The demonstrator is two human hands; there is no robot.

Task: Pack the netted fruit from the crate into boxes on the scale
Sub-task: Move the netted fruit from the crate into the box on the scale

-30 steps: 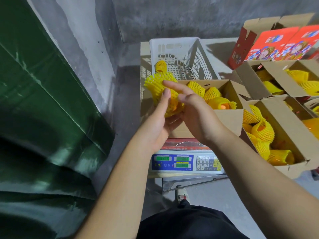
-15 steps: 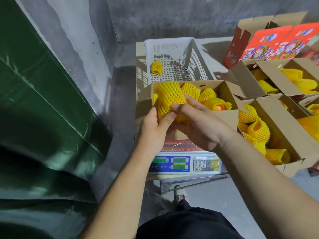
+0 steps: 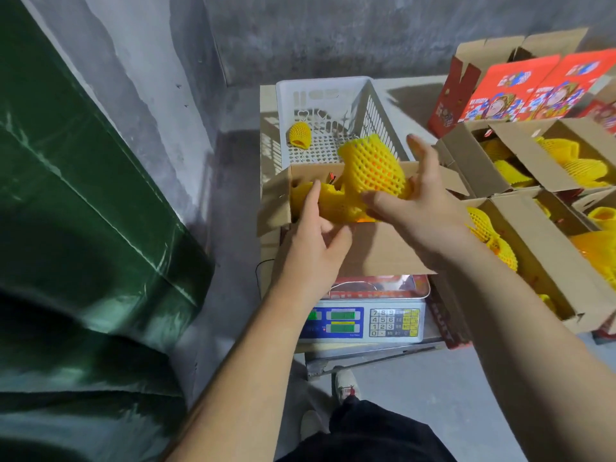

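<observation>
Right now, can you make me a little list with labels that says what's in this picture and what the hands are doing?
right hand: holds a netted fruit over the box
left hand: fingers straight, touching the fruit already in the box
box: brown cardboard, open, sitting on the scale
crate: white plastic, behind the box, one netted fruit left
other boxes: to the right, holding yellow netted fruit
red boxes: far right, by the wall

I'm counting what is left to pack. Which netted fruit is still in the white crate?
The lone small netted fruit at the white crate's far left; the others are in cardboard boxes or in the right hand.
</observation>
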